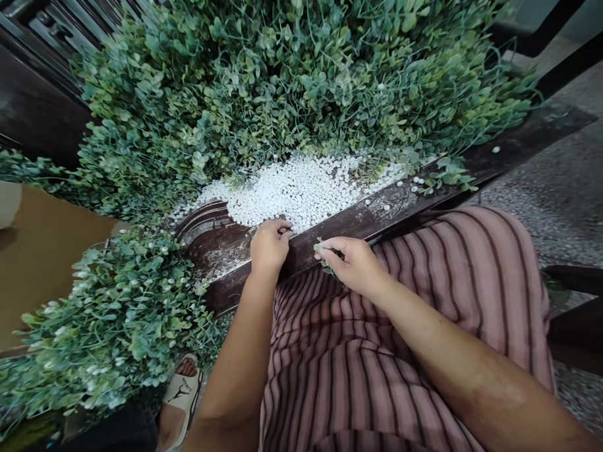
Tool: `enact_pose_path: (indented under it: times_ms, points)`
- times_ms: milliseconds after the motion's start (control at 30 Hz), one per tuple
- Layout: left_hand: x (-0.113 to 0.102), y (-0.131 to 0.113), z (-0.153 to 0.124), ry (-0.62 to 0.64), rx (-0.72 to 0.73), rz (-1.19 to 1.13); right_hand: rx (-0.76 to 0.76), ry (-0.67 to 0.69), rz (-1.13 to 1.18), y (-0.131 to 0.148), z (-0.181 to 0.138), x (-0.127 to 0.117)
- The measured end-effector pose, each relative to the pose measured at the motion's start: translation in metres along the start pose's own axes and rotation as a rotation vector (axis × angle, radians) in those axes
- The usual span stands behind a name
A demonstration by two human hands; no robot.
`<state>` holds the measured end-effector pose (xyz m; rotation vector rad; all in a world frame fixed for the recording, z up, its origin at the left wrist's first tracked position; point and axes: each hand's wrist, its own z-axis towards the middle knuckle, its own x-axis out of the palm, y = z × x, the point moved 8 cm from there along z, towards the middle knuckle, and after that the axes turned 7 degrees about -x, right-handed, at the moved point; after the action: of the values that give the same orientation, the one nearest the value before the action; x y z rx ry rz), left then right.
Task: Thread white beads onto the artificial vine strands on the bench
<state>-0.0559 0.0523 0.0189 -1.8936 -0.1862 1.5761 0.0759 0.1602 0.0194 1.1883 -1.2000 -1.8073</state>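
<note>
A heap of small white beads (295,190) lies spread on the dark wooden bench (203,242). My left hand (270,248) rests at the near edge of the heap, its fingers curled together at the beads; whatever they pinch is too small to make out. Over the bench's front edge, my right hand (351,260) pinches a small green sprig (327,268) between thumb and fingers. Behind the beads rises a big pile of green leafy artificial sprigs (296,74).
A second leafy pile with white beads on it (127,318) stands at the left. Beside it is a brown cardboard box (50,261). Another person's sandalled foot (179,402) shows at lower left. Striped cloth (461,266) covers my lap. A loose sprig (445,175) lies on the bench edge.
</note>
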Motion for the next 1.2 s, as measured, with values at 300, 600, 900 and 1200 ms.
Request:
enact_pose_path:
  times_ms: [300, 600, 900, 1200]
  points:
    - [0.004, -0.015, -0.001, 0.047, 0.142, 0.041, -0.066, -0.027, -0.013, 0.005, 0.001, -0.002]
    - [0.01, -0.029, -0.002, 0.074, 0.227, 0.144, -0.039, -0.012, -0.046, 0.003, 0.003, -0.003]
    - [0.014, -0.035, -0.006, 0.038, 0.328, 0.343, -0.005, -0.002, -0.103, 0.003, 0.006, -0.002]
    - [0.015, -0.039, -0.005, 0.089, 0.373, 0.399, 0.027, -0.015, -0.128, 0.0, 0.007, -0.003]
